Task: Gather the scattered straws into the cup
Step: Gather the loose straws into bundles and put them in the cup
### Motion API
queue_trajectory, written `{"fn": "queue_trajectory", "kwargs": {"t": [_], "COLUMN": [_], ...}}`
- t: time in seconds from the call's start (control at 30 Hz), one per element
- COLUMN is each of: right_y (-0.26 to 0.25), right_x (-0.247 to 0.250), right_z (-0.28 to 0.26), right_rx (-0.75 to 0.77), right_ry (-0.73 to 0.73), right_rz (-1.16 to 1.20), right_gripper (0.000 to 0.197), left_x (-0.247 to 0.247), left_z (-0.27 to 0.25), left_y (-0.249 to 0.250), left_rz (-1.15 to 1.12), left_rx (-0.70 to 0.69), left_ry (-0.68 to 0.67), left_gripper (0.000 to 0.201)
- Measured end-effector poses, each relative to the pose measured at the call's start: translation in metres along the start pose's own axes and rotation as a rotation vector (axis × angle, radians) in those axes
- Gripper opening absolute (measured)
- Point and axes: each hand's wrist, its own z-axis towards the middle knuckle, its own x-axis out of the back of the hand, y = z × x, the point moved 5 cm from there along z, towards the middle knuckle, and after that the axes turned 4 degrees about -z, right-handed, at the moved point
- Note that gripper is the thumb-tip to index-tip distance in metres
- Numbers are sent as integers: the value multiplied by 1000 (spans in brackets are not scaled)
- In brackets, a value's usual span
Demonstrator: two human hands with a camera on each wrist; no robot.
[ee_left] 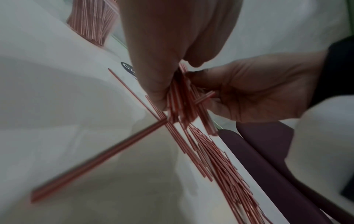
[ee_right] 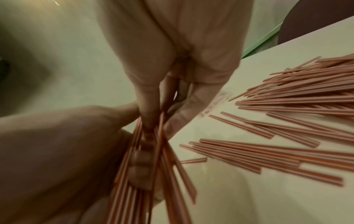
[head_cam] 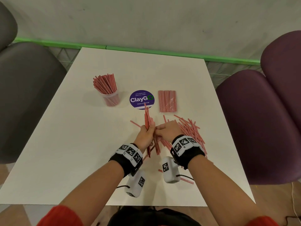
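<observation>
While both hands (head_cam: 156,131) grip straws (head_cam: 147,121), table edge (head_cam: 179,206) lies near.

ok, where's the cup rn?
Head view: the cup stands far left on the table, left of the purple sticker, already holding straws.

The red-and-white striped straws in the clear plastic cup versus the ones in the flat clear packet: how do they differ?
The straws in the clear plastic cup stand upright and fan out at the top; the straws in the flat clear packet lie flat on the white table, parallel and aligned. The cup's straws are bare, the packet's wrapped. Both lots are red-and-white striped and untouched by the hands.
</observation>
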Motion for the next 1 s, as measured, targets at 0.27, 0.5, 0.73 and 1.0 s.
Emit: {"fn": "queue_trajectory", "kwargs": {"t": [0.27, 0.5, 0.73, 1.0], "right_y": [-18, -7, -17, -36], "right_x": [-12, -10, -31, -47], "right_z": [-1, 11, 4, -3], "right_rx": [82, 84, -27, -10], "right_ry": [-55, 175, -115, -208], "right_rz": [198, 182, 322, 447], "right_gripper": [24, 24, 54, 51], "left_x": [12, 30, 37, 30], "left_z": [5, 4, 4, -2], "left_y": [5, 31, 53, 60], "left_rz": [-54, -186, -540, -180], "left_rx": [-46, -126, -147, -237], "left_ry": [77, 277, 301, 278], "left_gripper": [50, 44, 22, 28]}}
